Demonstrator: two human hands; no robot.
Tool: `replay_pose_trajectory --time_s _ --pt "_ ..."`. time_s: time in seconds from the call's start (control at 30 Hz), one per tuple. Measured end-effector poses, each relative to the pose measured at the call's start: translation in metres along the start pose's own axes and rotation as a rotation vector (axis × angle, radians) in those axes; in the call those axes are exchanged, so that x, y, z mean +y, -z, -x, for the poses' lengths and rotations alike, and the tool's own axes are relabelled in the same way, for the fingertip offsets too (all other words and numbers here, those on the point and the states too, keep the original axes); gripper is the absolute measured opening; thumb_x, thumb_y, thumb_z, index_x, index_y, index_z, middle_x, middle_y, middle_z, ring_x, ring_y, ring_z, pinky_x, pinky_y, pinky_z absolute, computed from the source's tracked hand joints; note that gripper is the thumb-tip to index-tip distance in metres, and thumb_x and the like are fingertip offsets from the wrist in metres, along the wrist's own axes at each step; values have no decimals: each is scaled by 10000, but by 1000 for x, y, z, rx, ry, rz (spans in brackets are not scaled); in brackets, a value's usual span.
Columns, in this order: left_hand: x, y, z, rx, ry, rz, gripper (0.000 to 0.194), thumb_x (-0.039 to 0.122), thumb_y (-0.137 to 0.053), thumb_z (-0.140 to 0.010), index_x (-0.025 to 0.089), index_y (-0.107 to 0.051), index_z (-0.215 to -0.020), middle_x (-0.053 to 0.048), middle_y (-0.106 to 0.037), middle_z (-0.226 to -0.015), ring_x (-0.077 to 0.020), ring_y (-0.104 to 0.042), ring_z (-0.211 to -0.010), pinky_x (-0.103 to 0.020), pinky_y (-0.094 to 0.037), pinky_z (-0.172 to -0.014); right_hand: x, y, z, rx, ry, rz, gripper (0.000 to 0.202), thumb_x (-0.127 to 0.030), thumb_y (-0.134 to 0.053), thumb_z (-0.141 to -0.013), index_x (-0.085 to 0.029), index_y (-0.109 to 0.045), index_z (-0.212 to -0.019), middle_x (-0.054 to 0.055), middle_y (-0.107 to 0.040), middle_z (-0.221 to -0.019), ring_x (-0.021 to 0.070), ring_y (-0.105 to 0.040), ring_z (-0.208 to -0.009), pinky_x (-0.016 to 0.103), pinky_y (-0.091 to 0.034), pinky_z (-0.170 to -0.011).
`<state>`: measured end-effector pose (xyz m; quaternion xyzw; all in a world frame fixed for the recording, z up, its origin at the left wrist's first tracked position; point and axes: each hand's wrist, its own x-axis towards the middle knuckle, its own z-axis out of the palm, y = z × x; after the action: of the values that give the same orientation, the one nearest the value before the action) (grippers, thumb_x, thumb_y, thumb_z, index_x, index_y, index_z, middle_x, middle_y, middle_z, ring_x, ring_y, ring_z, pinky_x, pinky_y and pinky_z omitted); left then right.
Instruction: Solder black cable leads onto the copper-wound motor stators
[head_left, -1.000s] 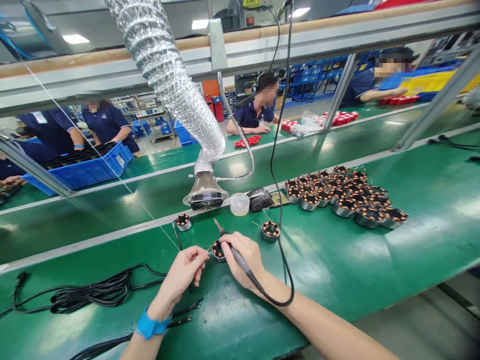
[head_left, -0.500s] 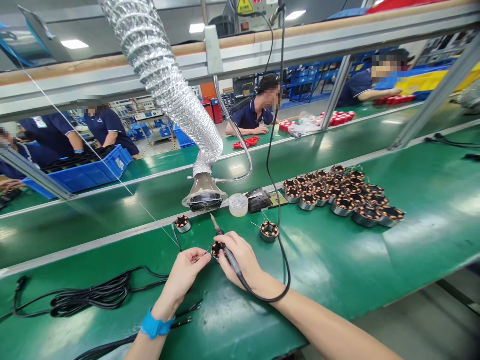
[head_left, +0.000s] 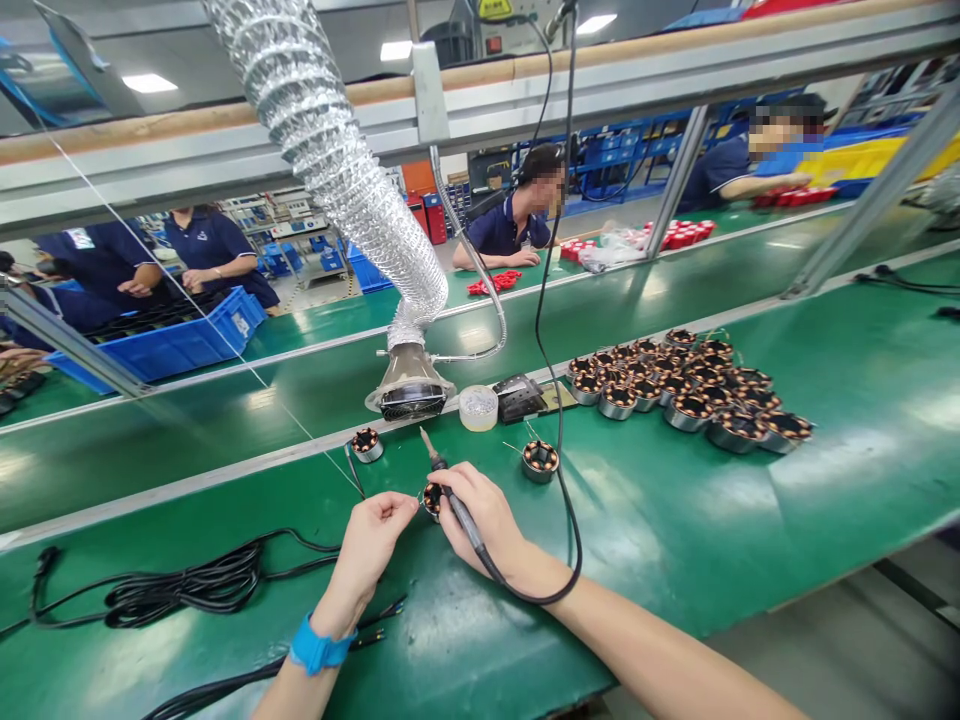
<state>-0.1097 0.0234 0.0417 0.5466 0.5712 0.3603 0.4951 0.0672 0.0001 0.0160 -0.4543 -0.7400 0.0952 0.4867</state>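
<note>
Right hand point(head_left: 484, 515) closed in a pen grip on the soldering iron point(head_left: 450, 490), fingers also touching the stator point(head_left: 431, 498) on the desk point(head_left: 675, 520). Iron's long axis runs diagonal: tip up and away toward the far-left, raised clear of the stator, cord end back over the wrist. Left hand point(head_left: 375, 540) pinched shut just left of the stator, looks like on a fine wire lead, too thin to be sure; blue wristband point(head_left: 319, 650) on that arm. Stator sits near the desk's near edge, centre-left, coil face up. Two more single stators: one point(head_left: 367, 444) toward the far edge left of the iron tip, one point(head_left: 540, 460) just right of the right hand. Pile of stators point(head_left: 682, 385) far right, well over a dozen, exact count unclear. One round solder tub point(head_left: 478, 407) and one fume duct nozzle point(head_left: 409, 390) at the far edge. One black cable bundle point(head_left: 180, 590) at the left end
</note>
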Motion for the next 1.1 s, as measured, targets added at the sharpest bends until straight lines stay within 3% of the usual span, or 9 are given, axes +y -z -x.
replay_pose_trajectory --time_s 0.1,0.2,0.33,0.4,0.47,0.83,1.0,1.1 --pt "1 -2 0 0 -37 -1 450 546 -765 -632 121 -755 -780 -104 -754 -819 -218 -644 -757 -278 -478 -710 1 -1 1 1 15 -9 375 -90 -510 -849 -210 -560 -1201 69 -589 -999 191 -602 -851 314 -509 -779" --pt "2 -3 1 0 -55 -1 455 552 -765 -641 122 -762 -789 -97 -745 -780 -214 -634 -725 -273 -469 -659 1 -1 1 -5 25 -22 378 -91 -510 -852 -205 -556 -1209 70 -586 -1000 189 -604 -850 314 -513 -779" --pt "2 -1 0 0 4 33 471 586 -734 -677 124 -731 -768 10 -565 -520 -102 -422 -457 -223 -276 -441 2 0 1 -26 46 -37 384 -84 -509 -853 -204 -550 -1215 75 -588 -1012 190 -606 -868 317 -519 -793" --pt "0 1 0 -17 55 57 478 601 -716 -683 127 -697 -740 64 -425 -451 -65 -269 -398 -221 -156 -413 3 -1 1 -33 60 -51 377 -86 -508 -863 -206 -548 -1219 77 -591 -1016 189 -605 -873 319 -519 -798" --pt "0 2 -1 -26 65 57 468 584 -720 -679 125 -695 -764 76 -390 -446 -59 -221 -399 -226 -121 -424 4 -3 2 -42 72 -72 369 -95 -505 -882 -208 -543 -1232 81 -590 -1027 190 -605 -889 320 -518 -806" --pt "2 0 2 8 -8 -9 399 518 -707 -700 133 -740 -799 5 -552 -510 -143 -451 -512 -241 -297 -510 9 -9 2 -117 82 -107 426 -76 -461 -927 -219 -502 -1326 92 -542 -1109 178 -600 -954 307 -524 -836" --pt "7 6 1 -129 -116 -101 382 512 -644 -776 137 -708 -734 -38 -652 -700 -174 -540 -689 -251 -393 -644 7 -5 -1 -161 119 -85 480 -66 -462 -935 -236 -470 -1384 104 -530 -1168 175 -609 -967 318 -535 -855" --pt "8 7 2 -218 -151 -112 425 547 -629 -798 138 -660 -690 -14 -587 -665 -135 -476 -627 -229 -352 -579 6 -2 -1 -221 133 -123 533 -31 -467 -906 -236 -462 -1398 103 -517 -1197 164 -615 -966 303 -535 -861"
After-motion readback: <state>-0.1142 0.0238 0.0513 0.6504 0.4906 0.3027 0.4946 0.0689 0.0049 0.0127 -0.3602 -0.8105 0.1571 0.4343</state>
